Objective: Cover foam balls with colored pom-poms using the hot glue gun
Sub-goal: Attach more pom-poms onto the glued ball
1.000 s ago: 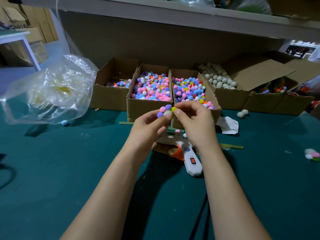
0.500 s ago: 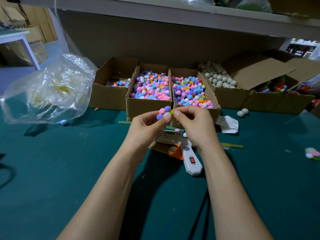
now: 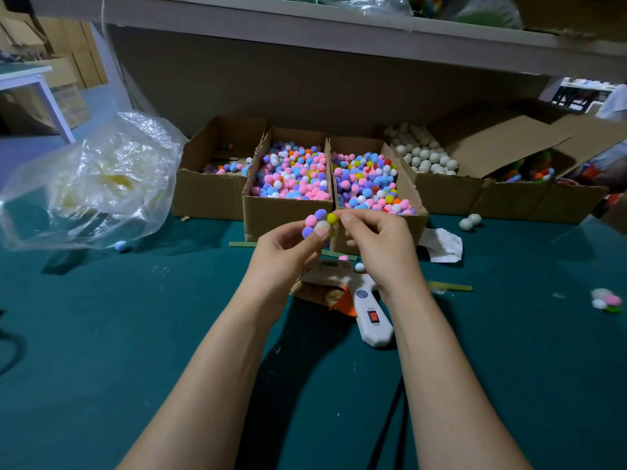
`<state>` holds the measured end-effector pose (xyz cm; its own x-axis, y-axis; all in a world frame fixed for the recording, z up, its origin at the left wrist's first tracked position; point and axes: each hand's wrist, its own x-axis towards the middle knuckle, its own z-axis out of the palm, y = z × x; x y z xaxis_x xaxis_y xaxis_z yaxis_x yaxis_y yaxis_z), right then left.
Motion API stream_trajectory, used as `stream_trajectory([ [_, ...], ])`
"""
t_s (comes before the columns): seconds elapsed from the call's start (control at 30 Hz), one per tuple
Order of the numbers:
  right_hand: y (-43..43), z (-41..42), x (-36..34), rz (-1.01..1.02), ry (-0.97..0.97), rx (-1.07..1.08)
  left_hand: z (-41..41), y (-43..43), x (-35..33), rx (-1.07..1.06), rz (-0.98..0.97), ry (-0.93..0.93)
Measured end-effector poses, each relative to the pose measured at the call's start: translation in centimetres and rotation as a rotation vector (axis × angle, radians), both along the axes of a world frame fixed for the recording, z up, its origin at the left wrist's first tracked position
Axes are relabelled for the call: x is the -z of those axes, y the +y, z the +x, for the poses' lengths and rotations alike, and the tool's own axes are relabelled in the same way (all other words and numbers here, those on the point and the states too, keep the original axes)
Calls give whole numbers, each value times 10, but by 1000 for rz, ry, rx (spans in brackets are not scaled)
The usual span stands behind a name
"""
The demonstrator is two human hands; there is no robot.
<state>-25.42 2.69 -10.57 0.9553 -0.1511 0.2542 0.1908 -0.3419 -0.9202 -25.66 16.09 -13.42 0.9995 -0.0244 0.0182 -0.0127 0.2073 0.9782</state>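
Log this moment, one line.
left hand: holds part-covered foam ball | right hand: pinches yellow pom-pom on it | glue gun: lying on table

Hands (image 3: pixel 285 252) (image 3: pixel 380 245) pinching foam ball (image 3: pixel 322 226), pom-poms (image 3: pixel 311 220) attached

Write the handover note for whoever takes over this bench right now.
Left hand grips the foam ball, raised before the pom-pom boxes.
Right hand pinches a yellow pom-pom against it.
Glue gun lies on the table beneath the hands.
Done: a few pom-poms stuck on; the ball looks only part covered.
Left: cover the rest; bare balls wait in the box at right.
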Motion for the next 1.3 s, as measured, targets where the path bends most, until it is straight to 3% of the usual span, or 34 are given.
stream_trajectory([
  [0.1,3,14,-3,-303,-156,258,1,0,-5,-22,-224,50],
  [0.17,2,32,-9,-466,-143,371,0,1,-11,-24,-475,108],
  [0.27,-3,63,-16,-686,109,427,-2,3,-18,-69,-709,167],
  [0.4,-5,92,-20,-766,427,454,-6,4,-22,-85,-773,217],
  [0.47,-5,100,-21,-785,498,443,-6,3,-22,-82,-778,230],
  [0.57,-4,104,-17,-722,447,455,-5,3,-22,-80,-790,243],
  [0.73,-5,87,-4,-582,63,556,-4,2,-20,-62,-784,252],
  [0.9,-11,65,-5,-236,-208,491,-4,2,-18,-54,-747,251],
  [1.07,-15,42,-12,79,-182,253,-4,2,-17,-38,-744,250],
  [1.3,-10,15,1,327,-91,-12,-4,-2,-16,22,-657,210],
])
